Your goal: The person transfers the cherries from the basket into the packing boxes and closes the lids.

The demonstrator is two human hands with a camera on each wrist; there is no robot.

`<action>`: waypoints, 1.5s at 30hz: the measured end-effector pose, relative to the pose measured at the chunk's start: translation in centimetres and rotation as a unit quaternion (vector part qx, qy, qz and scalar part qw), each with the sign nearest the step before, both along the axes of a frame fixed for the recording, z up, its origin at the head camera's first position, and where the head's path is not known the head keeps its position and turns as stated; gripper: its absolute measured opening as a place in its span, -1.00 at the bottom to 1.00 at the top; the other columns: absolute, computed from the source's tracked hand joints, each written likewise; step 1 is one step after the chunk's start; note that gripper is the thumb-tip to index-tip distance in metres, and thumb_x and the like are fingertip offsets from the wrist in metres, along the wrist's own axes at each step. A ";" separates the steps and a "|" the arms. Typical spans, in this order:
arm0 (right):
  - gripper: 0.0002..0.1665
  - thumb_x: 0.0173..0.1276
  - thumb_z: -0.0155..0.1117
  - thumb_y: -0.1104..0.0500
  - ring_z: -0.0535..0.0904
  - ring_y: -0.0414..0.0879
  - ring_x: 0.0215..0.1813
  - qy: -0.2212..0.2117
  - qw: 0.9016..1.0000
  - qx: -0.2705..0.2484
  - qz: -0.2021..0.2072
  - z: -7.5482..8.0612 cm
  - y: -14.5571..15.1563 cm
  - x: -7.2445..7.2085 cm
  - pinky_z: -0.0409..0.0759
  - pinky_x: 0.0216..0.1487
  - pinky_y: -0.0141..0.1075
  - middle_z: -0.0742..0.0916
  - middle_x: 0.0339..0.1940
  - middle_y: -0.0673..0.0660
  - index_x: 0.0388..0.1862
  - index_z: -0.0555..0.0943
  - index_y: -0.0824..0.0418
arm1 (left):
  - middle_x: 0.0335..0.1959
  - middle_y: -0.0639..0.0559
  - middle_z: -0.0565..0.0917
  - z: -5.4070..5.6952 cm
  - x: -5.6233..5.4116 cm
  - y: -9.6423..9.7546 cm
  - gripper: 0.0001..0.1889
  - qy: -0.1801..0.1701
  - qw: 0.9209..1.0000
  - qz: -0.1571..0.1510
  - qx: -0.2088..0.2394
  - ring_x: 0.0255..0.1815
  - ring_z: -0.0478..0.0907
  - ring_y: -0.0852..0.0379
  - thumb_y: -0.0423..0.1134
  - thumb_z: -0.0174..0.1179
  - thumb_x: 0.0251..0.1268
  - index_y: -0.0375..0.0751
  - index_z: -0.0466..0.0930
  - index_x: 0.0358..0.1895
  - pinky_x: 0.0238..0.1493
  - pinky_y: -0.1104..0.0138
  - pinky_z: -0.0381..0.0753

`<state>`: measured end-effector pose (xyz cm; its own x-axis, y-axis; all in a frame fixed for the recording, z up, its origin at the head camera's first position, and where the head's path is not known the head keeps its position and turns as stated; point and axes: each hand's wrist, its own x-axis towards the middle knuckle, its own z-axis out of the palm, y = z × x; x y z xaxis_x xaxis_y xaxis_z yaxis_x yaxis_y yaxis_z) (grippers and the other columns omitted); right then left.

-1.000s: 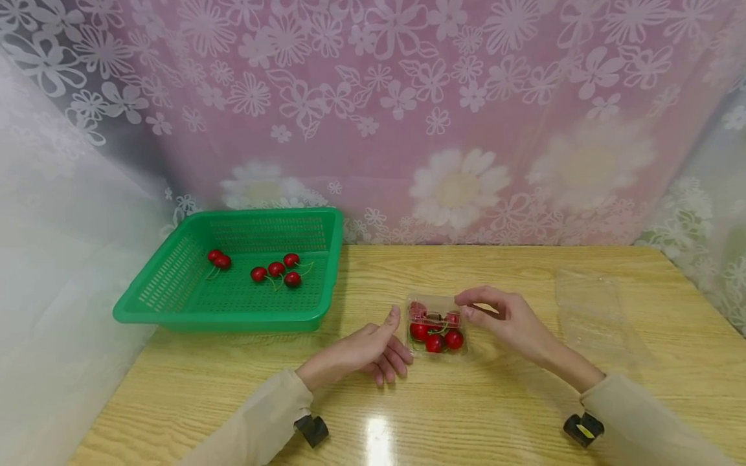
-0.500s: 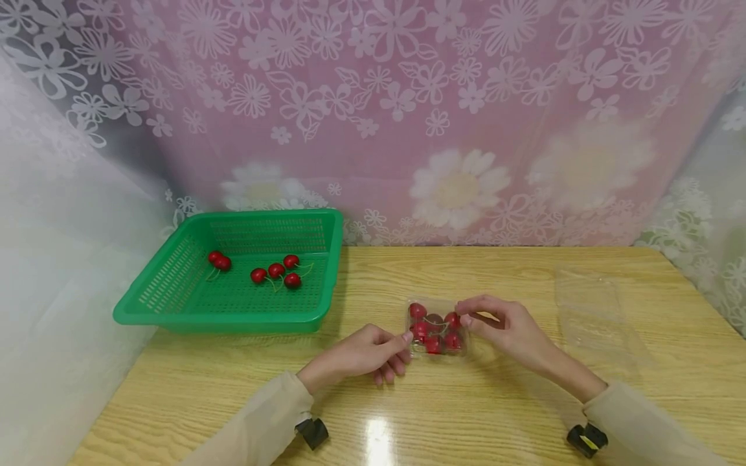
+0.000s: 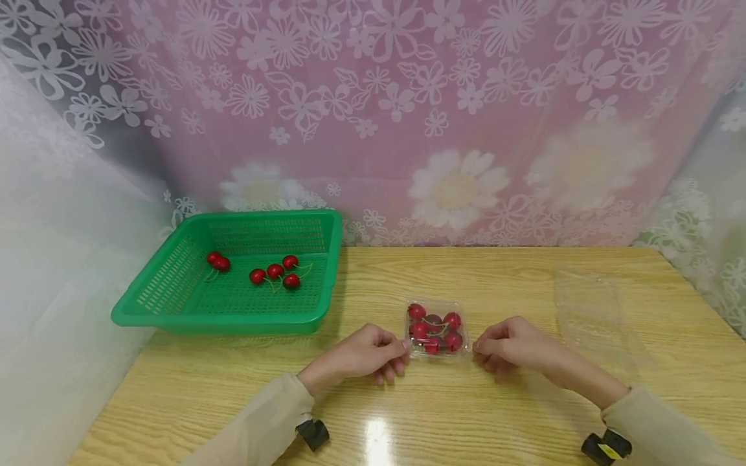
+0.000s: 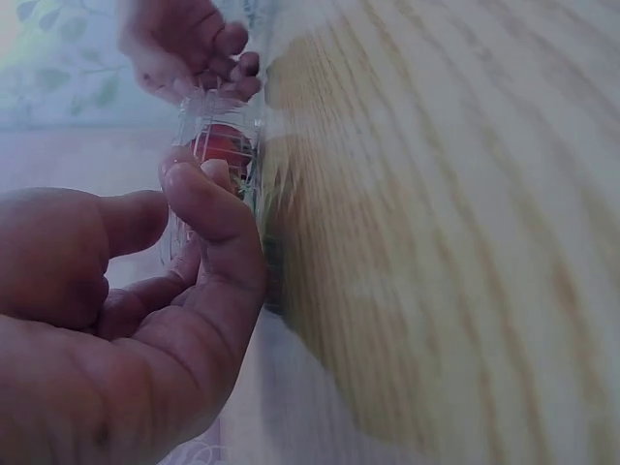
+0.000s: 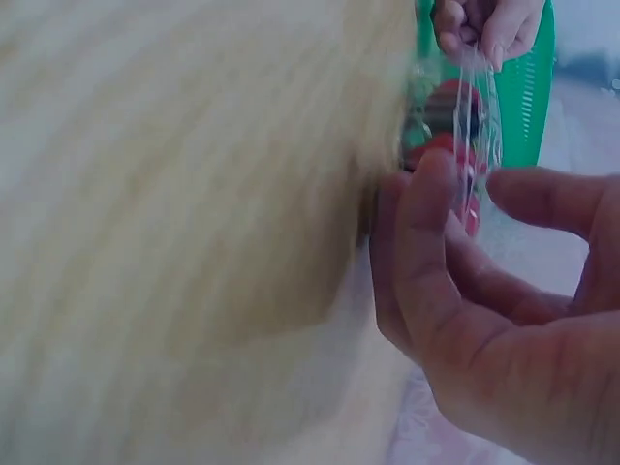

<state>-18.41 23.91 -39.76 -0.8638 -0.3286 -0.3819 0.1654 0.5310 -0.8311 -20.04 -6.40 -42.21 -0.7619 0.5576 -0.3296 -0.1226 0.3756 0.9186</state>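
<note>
A small clear plastic clamshell box (image 3: pixel 436 329) full of red cherries lies on the table with its lid down over the fruit. My left hand (image 3: pixel 368 353) pinches its near left corner, thumb on top and fingers curled below. At the near right corner, my right hand (image 3: pixel 514 347) has its thumb and curled fingertips at the box edge. The right wrist view shows that thumb (image 5: pixel 542 199) on the lid side and the index finger (image 5: pixel 426 223) opposite. In the left wrist view the left hand (image 4: pixel 184 291) partly hides the box.
On the left stands a green plastic basket (image 3: pixel 233 318) with several stemmed cherries (image 3: pixel 275 271) on its floor. A second clear plastic container (image 3: pixel 590 310) lies on the right of the wooden table (image 3: pixel 443 414). A pink flowered curtain (image 3: pixel 373 129) hangs behind.
The raised lid has come down over the cherries. My left thumb has moved onto the box's left corner. My right hand has slid from the far right corner to the near right one.
</note>
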 end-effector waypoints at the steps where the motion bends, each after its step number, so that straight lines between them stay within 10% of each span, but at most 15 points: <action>1: -0.63 0.54 0.18 0.13 0.70 -0.10 -0.26 -0.016 1.000 -0.014 0.011 -0.2 0.1 0.1 0.74 -0.26 -0.24 0.79 -0.22 0.12 -0.01 0.69 0.44 | -0.48 0.04 0.68 0.0 0.0 0.0 -0.59 -0.004 1.000 0.000 0.003 -0.56 0.56 0.24 -0.06 0.09 0.60 -0.36 0.72 -0.22 -0.53 0.47 0.56; 15: -0.68 0.49 0.14 0.15 0.67 -0.20 -0.40 -0.074 0.992 -0.102 0.017 -1.0 -0.8 0.7 0.68 -0.36 -0.37 0.74 -0.36 0.09 -0.19 0.65 0.42 | -0.46 0.02 0.69 0.3 0.1 0.4 -0.70 -0.052 0.999 0.012 0.009 -0.54 0.53 0.26 -0.21 0.13 0.55 -0.39 0.74 -0.21 -0.51 0.49 0.53; 45: -0.73 0.40 0.11 0.17 0.61 -0.22 -0.53 -0.078 0.993 -0.092 -0.011 -1.4 -2.1 0.4 0.62 -0.46 -0.43 0.73 -0.51 0.06 -0.40 0.62 0.31 | -0.58 0.09 0.63 0.1 -0.1 0.9 -0.82 -0.067 0.996 0.051 0.005 -0.64 0.43 0.31 -0.28 0.16 0.29 -0.30 0.69 -0.40 -0.59 0.53 0.50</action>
<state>-18.04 21.81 -41.18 -0.8069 -0.3867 -0.4466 0.3090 0.3680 -0.8770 -20.13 -5.46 -42.06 -0.7641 0.4834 -0.4272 -0.2816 0.3460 0.8950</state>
